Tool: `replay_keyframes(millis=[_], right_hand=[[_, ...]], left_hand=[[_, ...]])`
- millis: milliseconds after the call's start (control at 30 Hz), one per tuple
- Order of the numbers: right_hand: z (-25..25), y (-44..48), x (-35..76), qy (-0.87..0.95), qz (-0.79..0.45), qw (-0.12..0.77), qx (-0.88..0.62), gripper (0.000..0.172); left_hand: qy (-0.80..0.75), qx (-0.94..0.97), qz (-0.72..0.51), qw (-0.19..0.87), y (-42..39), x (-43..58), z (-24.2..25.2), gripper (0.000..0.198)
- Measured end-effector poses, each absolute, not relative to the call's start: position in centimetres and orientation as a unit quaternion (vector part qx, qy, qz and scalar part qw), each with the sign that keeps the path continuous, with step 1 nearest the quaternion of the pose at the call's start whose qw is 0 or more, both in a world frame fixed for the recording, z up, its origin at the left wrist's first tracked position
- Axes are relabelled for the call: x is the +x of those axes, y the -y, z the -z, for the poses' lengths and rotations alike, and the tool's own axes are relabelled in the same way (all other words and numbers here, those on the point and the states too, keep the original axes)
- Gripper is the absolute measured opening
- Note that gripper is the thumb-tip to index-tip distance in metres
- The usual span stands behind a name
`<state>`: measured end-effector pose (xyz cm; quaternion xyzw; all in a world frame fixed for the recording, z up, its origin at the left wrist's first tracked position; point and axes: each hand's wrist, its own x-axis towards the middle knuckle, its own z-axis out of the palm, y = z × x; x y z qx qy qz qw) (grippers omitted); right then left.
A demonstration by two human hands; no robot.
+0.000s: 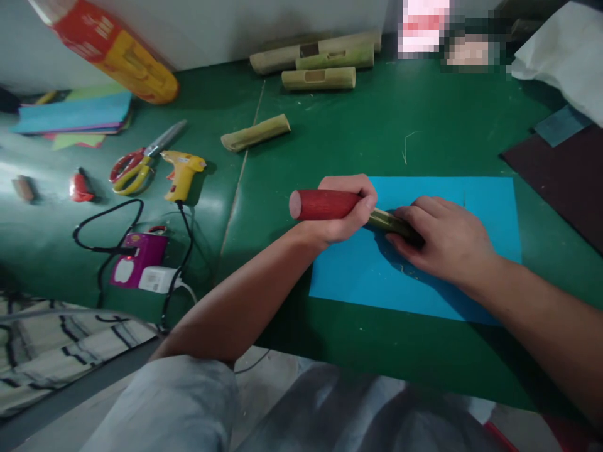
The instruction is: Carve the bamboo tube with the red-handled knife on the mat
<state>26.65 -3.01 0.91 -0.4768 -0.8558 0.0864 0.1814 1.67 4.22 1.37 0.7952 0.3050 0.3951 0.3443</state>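
My left hand [346,213] is wrapped round a tool with a thick red handle [320,204] that points left. Its working end is hidden by my fingers. My right hand [443,242] presses down on a green bamboo piece [391,223] and holds it against a blue paper sheet [475,201]. The tool meets the bamboo's left end between both hands. The sheet lies on a green table [377,138].
Several cut bamboo tubes [320,59] lie at the back, one more [257,133] nearer. To the left are a yellow glue gun [183,172], red-and-yellow scissors [136,166], a purple power adapter [141,257] with black cables, and stacked coloured paper [75,116]. A dark sheet [560,179] lies at right.
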Motion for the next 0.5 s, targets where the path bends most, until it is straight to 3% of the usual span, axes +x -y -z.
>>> replay_keyframes(millis=[300,500], right_hand=[[-1.5,3.3,25.3,0.847,-0.052,0.166,-0.502,0.02],[-1.1,3.6,23.9,0.823,-0.049,0.175,-0.539,0.018]], left_hand=[[-0.349,0.843,-0.311,0.266,-3.3,3.1,-3.1,0.048],[-0.36,0.812,-0.316,0.333,-3.3,2.9,-2.9,0.033]])
